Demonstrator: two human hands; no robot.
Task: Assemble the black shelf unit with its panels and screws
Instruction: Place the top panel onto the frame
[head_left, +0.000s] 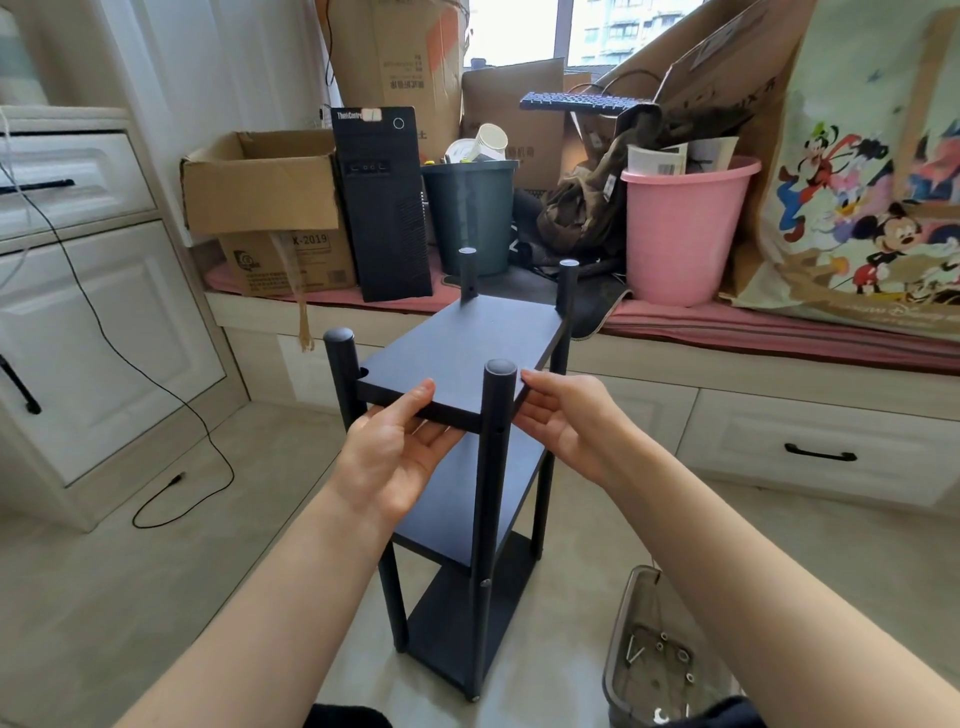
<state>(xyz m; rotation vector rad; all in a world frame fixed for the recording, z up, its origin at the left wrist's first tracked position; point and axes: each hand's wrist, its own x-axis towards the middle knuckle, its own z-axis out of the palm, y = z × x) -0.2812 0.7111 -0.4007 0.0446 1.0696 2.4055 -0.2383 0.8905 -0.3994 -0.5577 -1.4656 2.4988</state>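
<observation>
The black shelf unit (457, 467) stands upright on the floor in the middle of the view. The left hand (395, 457) grips the near edge of its top panel (457, 353), thumb on top and fingers under. The right hand (566, 415) touches the panel's right corner with relaxed fingers, just beside the near right post (496, 441). At 5 o'clock, a clear container (649, 649) holds screws (660, 649).
</observation>
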